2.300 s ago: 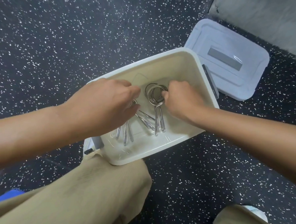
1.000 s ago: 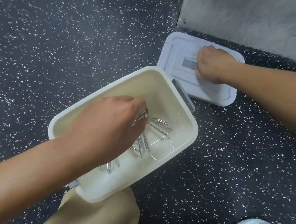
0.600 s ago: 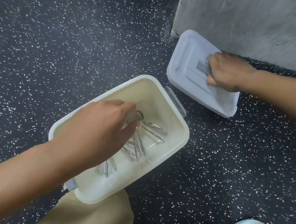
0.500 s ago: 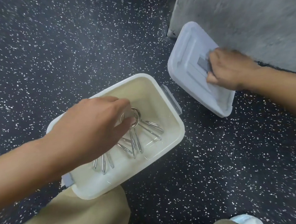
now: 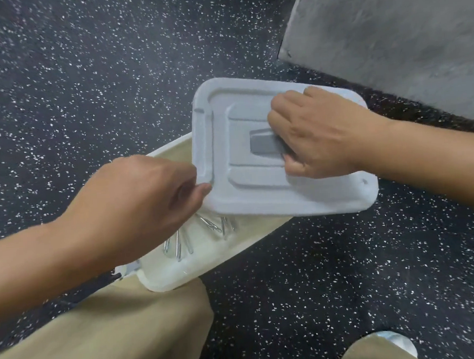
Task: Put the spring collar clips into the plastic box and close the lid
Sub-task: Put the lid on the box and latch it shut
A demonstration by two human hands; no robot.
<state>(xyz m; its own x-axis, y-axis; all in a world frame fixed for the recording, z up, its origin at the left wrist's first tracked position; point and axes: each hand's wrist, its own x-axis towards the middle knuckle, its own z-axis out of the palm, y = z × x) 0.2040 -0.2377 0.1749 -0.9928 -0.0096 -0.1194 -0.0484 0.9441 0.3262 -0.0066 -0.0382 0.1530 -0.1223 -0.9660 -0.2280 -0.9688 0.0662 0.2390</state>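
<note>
A cream plastic box (image 5: pixel 180 277) sits on the dark speckled floor in front of my knee. Several metal spring collar clips (image 5: pixel 179 245) lie inside it, partly hidden. A pale blue-grey lid (image 5: pixel 259 194) hovers tilted over the far half of the box. My right hand (image 5: pixel 319 135) grips the lid's grey handle (image 5: pixel 264 145). My left hand (image 5: pixel 137 207) pinches the lid's near left edge, thumb on top.
A grey concrete block or wall base (image 5: pixel 393 36) rises at the upper right, just behind the lid. My tan trouser knee (image 5: pixel 115 334) presses against the box's near edge. A second knee and a shoe (image 5: pixel 379 348) show at the bottom right.
My right hand lifted the lid off the floor and carried it left over the box. My left hand came out of the box and took hold of the lid's edge.
</note>
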